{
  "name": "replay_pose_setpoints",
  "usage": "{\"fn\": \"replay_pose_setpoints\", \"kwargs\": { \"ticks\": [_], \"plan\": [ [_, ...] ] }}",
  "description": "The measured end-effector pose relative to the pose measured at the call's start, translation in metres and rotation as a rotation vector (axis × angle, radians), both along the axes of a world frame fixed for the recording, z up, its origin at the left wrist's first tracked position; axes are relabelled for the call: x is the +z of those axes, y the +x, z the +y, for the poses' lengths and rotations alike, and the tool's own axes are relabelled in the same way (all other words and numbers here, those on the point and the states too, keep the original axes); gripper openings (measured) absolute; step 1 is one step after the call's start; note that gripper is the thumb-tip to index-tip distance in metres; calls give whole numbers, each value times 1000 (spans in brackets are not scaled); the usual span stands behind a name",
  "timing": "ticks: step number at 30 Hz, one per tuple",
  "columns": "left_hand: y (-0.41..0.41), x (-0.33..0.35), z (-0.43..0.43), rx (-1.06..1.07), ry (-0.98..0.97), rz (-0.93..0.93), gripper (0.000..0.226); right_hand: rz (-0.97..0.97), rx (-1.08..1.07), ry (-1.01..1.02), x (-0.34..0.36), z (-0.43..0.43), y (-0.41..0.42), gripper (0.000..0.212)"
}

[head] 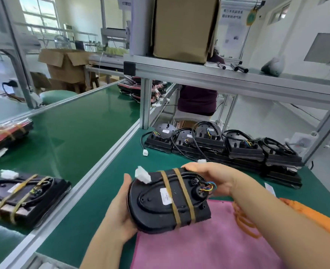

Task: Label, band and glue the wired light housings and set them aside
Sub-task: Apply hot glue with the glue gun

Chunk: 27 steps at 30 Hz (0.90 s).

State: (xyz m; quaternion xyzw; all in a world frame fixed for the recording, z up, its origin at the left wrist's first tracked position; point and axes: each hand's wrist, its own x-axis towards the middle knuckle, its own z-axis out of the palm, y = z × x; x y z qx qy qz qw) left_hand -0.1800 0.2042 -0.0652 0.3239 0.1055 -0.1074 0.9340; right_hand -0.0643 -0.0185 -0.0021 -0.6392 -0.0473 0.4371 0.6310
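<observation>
I hold a black light housing (160, 202) above the pink cloth (208, 245). Two tan rubber bands wrap it and pin its black cable down; a white label sits on its back and a white connector (142, 175) sticks up at its top left. My left hand (119, 212) grips its left side from below. My right hand (216, 177) grips its top right end, by the coloured wires. A banded housing (27, 197) lies on the conveyor belt at the left. Several unbanded wired housings (228, 146) are stacked at the back of the bench.
Loose orange rubber bands (245, 220) lie on the cloth under my right forearm. Another banded red-lensed light (7, 134) rides the green belt (73, 129) at far left. An aluminium rail (94, 171) divides belt from bench. A shelf post (146, 103) stands behind; a seated person works beyond it.
</observation>
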Motion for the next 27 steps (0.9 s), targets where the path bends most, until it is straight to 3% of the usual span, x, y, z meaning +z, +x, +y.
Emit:
{"fn": "replay_pose_setpoints", "kwargs": {
  "ticks": [3,6,10,18,22,24,27],
  "plan": [
    [1,-10,-8,251,-31,67,62,65,-190,26,-3,25,6,30],
    [-2,-14,-28,280,5,109,79,73,-366,86,-11,70,13,30],
    [14,-5,-33,476,10,-24,54,91,-475,121,-21,136,19,32],
    [58,-5,29,887,-117,93,31,52,-444,90,-25,235,32,29],
    [73,-4,56,1007,-185,209,37,-11,-404,23,-32,260,32,32],
    [79,-3,66,1069,-193,232,39,-98,-359,-18,-37,270,31,30],
    [87,1,80,1153,-206,289,44,-366,-216,-165,-45,280,32,47]
  ]
}}
